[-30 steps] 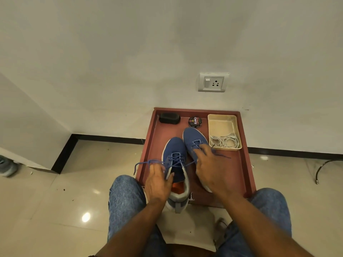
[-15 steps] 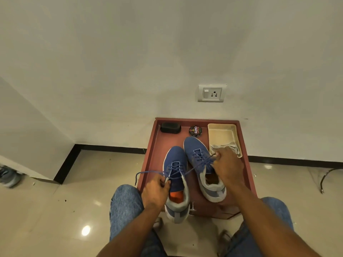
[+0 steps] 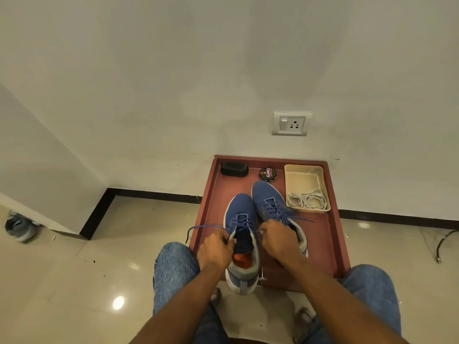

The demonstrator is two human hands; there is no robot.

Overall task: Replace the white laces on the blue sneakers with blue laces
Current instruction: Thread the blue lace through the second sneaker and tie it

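Observation:
Two blue sneakers stand side by side on a reddish-brown tray (image 3: 211, 194), toes toward the wall. The left sneaker (image 3: 242, 212) carries a blue lace (image 3: 206, 227) whose loose end trails off to the left. My left hand (image 3: 216, 249) pinches that lace at the shoe's left eyelets. My right hand (image 3: 278, 240) grips the lace's other end at the right eyelets, partly covering the right sneaker (image 3: 268, 197), which is laced in blue too. White laces (image 3: 306, 201) lie coiled in a cream box (image 3: 304, 178).
A black brush (image 3: 234, 169) and a round polish tin (image 3: 267, 174) sit at the tray's far edge by the wall. A wall socket (image 3: 291, 123) is above. My knees in jeans flank the tray's near end. A grey shoe (image 3: 19, 228) lies far left on the tiled floor.
My right hand has come back from the right sneaker's laces to the left sneaker's right eyelets. My left hand has stayed on the lace at the left side.

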